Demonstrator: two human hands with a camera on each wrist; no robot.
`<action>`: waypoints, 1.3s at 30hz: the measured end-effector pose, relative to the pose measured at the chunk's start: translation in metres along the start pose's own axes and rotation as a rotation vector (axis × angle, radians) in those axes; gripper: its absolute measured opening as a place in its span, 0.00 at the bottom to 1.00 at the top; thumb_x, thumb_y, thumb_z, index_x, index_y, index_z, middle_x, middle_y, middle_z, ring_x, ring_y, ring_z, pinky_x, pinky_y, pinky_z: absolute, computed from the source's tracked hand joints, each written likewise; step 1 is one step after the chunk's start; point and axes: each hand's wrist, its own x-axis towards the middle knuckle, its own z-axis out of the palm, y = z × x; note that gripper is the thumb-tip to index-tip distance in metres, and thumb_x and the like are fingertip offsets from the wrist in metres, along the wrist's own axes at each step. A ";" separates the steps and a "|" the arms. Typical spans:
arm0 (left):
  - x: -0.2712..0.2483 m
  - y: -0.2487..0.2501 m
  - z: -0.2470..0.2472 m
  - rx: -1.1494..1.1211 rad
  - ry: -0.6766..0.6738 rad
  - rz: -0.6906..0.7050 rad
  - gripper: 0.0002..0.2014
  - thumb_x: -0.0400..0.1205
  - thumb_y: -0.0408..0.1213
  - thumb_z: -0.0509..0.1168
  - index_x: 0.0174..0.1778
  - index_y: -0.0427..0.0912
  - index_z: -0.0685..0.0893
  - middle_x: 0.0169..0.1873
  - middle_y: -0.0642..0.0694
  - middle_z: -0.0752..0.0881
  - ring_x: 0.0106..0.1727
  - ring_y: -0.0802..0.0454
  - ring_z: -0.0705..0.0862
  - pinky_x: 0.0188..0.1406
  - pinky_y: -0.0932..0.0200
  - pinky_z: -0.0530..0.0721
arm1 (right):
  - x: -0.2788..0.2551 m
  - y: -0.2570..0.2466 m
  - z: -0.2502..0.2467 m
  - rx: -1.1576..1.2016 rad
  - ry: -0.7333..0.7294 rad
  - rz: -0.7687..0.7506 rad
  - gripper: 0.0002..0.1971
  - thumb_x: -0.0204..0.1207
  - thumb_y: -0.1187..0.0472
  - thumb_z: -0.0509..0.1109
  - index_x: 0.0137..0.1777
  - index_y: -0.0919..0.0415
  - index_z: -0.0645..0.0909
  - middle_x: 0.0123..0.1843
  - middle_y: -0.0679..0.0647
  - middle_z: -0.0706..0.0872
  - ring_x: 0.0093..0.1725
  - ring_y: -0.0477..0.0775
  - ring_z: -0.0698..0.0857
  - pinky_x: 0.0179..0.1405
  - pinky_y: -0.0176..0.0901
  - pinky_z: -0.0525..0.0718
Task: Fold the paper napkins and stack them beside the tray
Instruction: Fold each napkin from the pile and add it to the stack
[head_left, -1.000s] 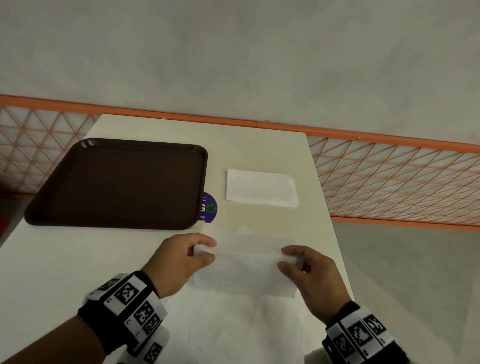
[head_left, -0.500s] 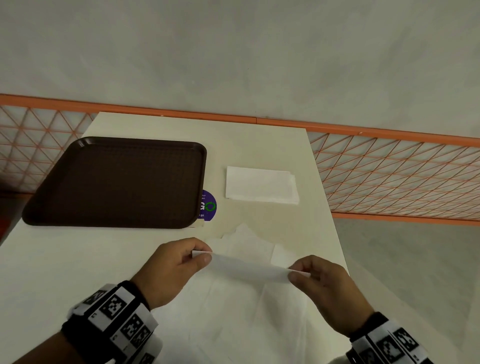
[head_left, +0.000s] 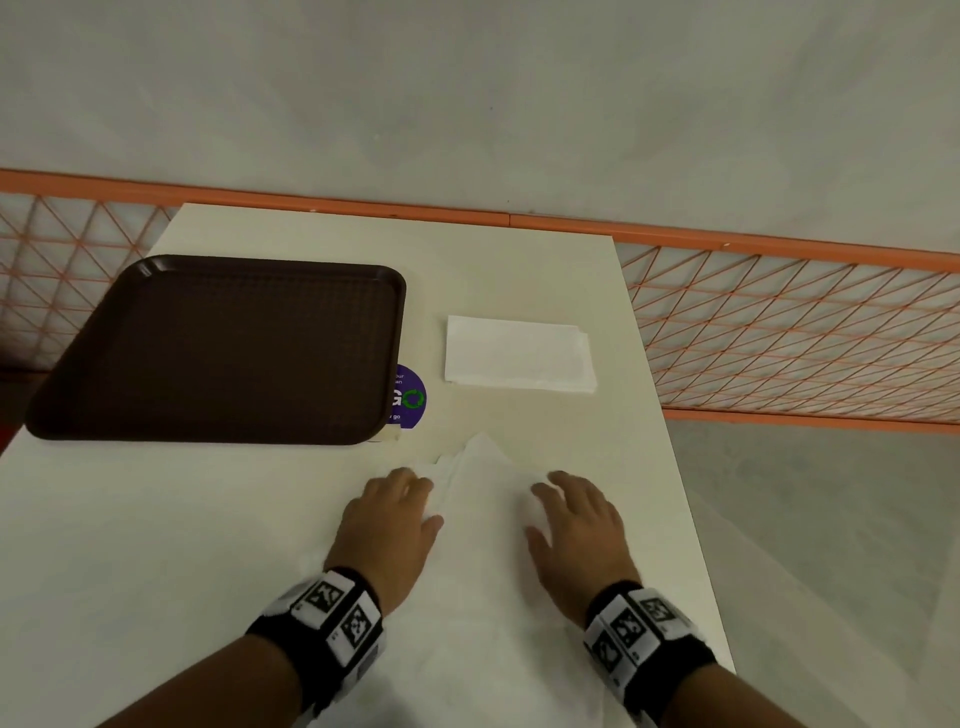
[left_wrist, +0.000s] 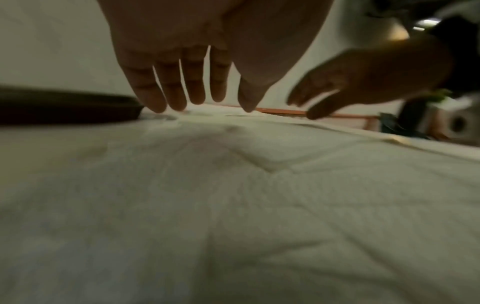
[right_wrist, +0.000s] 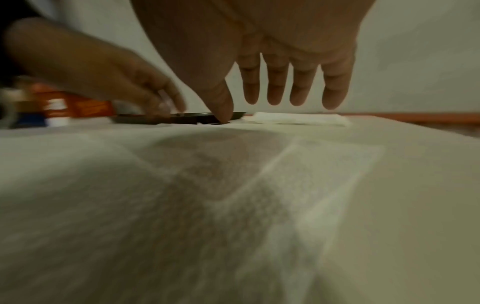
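In the head view, a pale table (head_left: 260, 519) fills the middle of the frame, with a brown tray (head_left: 223, 353) at centre left and a purple sticker (head_left: 410, 397) half hidden under its right edge. Just right of the tray, apart from it, lies a stack of folded napkins (head_left: 519, 356). In the lower middle, loose napkins (head_left: 483, 571) spread over the table; their white edges blend into the tabletop and run out of the bottom of the frame. The left hand (head_left: 387, 525) and right hand (head_left: 576, 525) lie palm-down on them, fingers straight and a little apart. Both wrists wear black bands with printed markers. An orange railing (head_left: 779, 332) crosses behind. In the left wrist view, blurred, the left hand (left_wrist: 197, 61) hangs from the top with fingertips down on the napkins (left_wrist: 233, 205); the right hand (left_wrist: 350, 82) is smeared at right, the tray (left_wrist: 64, 109) a dark strip at left. In the right wrist view, the right hand (right_wrist: 272, 61) spreads its fingers above the napkins (right_wrist: 207, 205), thumb tip down; whether the fingertips touch cannot be told. The left hand (right_wrist: 103, 72) is blurred at left, and the tray (right_wrist: 182, 118) and the folded stack (right_wrist: 298, 119) show beyond.
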 end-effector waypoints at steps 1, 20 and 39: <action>-0.003 0.003 0.002 0.044 0.046 0.108 0.15 0.81 0.45 0.64 0.60 0.44 0.85 0.59 0.47 0.84 0.58 0.45 0.85 0.52 0.51 0.86 | -0.003 -0.007 0.003 -0.063 0.023 -0.086 0.20 0.77 0.50 0.62 0.68 0.52 0.81 0.71 0.50 0.81 0.71 0.57 0.80 0.67 0.57 0.79; -0.012 0.009 0.001 0.253 -0.254 0.078 0.26 0.79 0.60 0.52 0.55 0.45 0.84 0.49 0.49 0.83 0.51 0.48 0.82 0.51 0.50 0.82 | -0.017 0.024 0.017 -0.107 -0.048 -0.115 0.20 0.79 0.50 0.54 0.58 0.56 0.84 0.58 0.50 0.85 0.54 0.58 0.87 0.53 0.58 0.85; 0.022 0.012 -0.050 -0.226 -0.567 -0.104 0.08 0.73 0.44 0.75 0.37 0.49 0.82 0.38 0.55 0.84 0.39 0.56 0.83 0.43 0.62 0.81 | 0.014 0.029 -0.042 0.426 -0.488 -0.007 0.08 0.72 0.56 0.75 0.36 0.48 0.78 0.37 0.42 0.81 0.35 0.39 0.77 0.34 0.29 0.74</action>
